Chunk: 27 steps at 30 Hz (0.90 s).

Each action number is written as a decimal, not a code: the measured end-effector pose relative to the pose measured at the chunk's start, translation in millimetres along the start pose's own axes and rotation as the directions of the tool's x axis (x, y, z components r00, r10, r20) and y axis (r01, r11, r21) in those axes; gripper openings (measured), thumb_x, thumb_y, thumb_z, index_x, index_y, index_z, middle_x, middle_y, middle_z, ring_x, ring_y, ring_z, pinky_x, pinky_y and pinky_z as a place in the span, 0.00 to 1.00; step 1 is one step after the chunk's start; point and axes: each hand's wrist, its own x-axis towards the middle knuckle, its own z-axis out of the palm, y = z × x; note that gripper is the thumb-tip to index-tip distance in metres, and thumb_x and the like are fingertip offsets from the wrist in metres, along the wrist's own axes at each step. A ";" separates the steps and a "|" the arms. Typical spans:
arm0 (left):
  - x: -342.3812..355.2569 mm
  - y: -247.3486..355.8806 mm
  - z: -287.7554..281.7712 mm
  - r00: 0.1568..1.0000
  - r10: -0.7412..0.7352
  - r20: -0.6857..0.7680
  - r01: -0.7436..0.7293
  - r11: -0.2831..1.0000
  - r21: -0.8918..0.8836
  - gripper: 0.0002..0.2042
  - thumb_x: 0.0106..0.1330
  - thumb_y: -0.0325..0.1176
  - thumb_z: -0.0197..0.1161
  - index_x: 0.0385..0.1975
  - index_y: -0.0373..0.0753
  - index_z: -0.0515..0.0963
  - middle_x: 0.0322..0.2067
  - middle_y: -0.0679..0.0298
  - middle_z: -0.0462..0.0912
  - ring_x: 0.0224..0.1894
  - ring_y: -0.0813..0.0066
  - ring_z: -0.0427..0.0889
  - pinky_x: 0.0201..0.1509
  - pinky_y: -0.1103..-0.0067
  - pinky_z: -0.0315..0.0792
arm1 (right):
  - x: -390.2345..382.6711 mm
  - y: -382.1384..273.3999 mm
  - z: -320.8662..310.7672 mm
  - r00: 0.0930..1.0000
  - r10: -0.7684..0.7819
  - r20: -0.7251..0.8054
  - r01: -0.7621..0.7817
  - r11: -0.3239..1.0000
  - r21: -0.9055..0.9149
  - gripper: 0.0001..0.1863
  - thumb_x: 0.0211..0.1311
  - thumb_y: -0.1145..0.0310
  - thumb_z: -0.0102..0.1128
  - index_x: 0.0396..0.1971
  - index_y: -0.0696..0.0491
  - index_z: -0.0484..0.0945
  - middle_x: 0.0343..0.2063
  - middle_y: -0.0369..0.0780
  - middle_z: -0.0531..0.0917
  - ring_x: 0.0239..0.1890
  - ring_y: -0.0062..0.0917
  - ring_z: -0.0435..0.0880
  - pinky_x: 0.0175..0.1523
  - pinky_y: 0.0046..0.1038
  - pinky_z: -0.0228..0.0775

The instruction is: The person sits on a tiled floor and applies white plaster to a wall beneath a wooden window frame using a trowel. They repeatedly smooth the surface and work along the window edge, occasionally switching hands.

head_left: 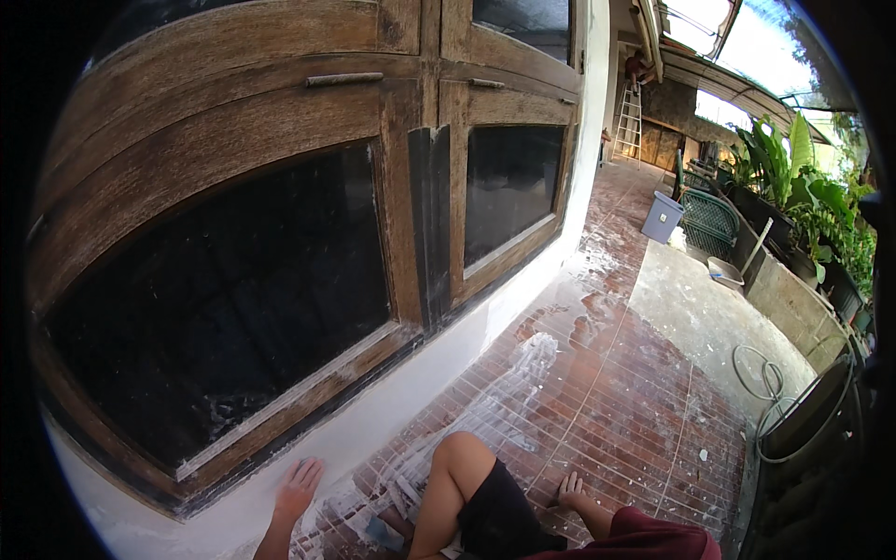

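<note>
My left hand [299,485] is open, its fingers stretched out against the low white wall [373,429] below the wooden window frame [308,397]. Nothing shows in it. On the other side of my bent knee, my right hand [568,486] rests on the reddish-brown tiled floor [607,411] with its fingers apart, and it holds nothing that I can see. White smears of dust or plaster [509,397] cover the tiles along the foot of the wall. Between my left hand and leg lies a small bluish thing [378,534], too partly hidden to name.
Dark window panes [243,289] rise at my left. Far off, a person [638,70] is up on a ladder [629,126]. A grey bin [662,217], a green woven chair [707,222], a dustpan [725,272], a coiled hose [773,383] and leafy plants [793,168] line the right side.
</note>
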 end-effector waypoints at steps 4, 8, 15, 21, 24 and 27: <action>70.4 2.6 -4.5 0.998 0.007 -0.055 -0.006 0.999 0.033 0.23 0.62 0.34 0.53 0.58 0.40 0.73 0.64 0.66 0.70 0.68 0.70 0.63 0.74 0.65 0.54 | 4.0 -0.9 0.9 1.000 0.011 0.005 -0.011 1.000 -0.010 0.64 0.53 0.36 0.61 0.71 0.64 0.33 0.71 0.61 0.30 0.73 0.60 0.33 0.75 0.48 0.40; 103.0 -2.6 -12.2 0.997 -0.005 -0.077 0.009 0.999 0.050 0.24 0.62 0.34 0.52 0.60 0.40 0.72 0.65 0.66 0.69 0.69 0.71 0.62 0.74 0.65 0.54 | 7.8 -0.9 1.2 1.000 0.021 0.011 -0.020 1.000 -0.017 0.64 0.53 0.37 0.61 0.71 0.64 0.32 0.71 0.61 0.29 0.73 0.60 0.33 0.74 0.49 0.40; 11.4 -17.1 -31.9 0.997 -0.078 0.020 0.076 0.995 0.070 0.25 0.62 0.34 0.52 0.62 0.43 0.71 0.66 0.71 0.68 0.69 0.73 0.63 0.73 0.65 0.56 | 14.9 -0.7 1.5 0.999 0.039 0.021 -0.038 0.998 -0.047 0.64 0.54 0.38 0.62 0.71 0.64 0.31 0.71 0.60 0.28 0.73 0.60 0.32 0.74 0.49 0.40; -78.6 -46.4 -63.3 0.994 -0.100 0.041 0.097 0.993 0.069 0.25 0.60 0.33 0.55 0.61 0.46 0.73 0.63 0.73 0.71 0.66 0.74 0.67 0.71 0.63 0.59 | 20.5 -5.4 -1.9 0.998 0.056 0.020 -0.055 0.996 -0.065 0.64 0.54 0.39 0.63 0.71 0.63 0.30 0.71 0.60 0.27 0.73 0.60 0.32 0.74 0.50 0.39; -83.2 -54.5 -67.2 0.994 -0.050 0.101 0.035 0.989 0.144 0.24 0.60 0.34 0.55 0.60 0.47 0.74 0.63 0.74 0.72 0.65 0.77 0.68 0.69 0.66 0.61 | 22.9 -8.5 -2.5 0.998 0.063 0.020 -0.061 0.996 -0.067 0.64 0.54 0.39 0.63 0.71 0.63 0.30 0.71 0.59 0.27 0.73 0.60 0.31 0.74 0.50 0.39; -67.3 -51.7 -61.9 0.996 -0.019 0.087 0.006 0.989 0.149 0.24 0.60 0.35 0.54 0.59 0.47 0.74 0.62 0.74 0.72 0.65 0.78 0.69 0.68 0.68 0.61 | 26.0 -8.6 -1.4 0.998 0.067 0.020 -0.066 0.996 -0.065 0.64 0.54 0.40 0.64 0.71 0.63 0.30 0.71 0.59 0.26 0.73 0.60 0.31 0.74 0.50 0.39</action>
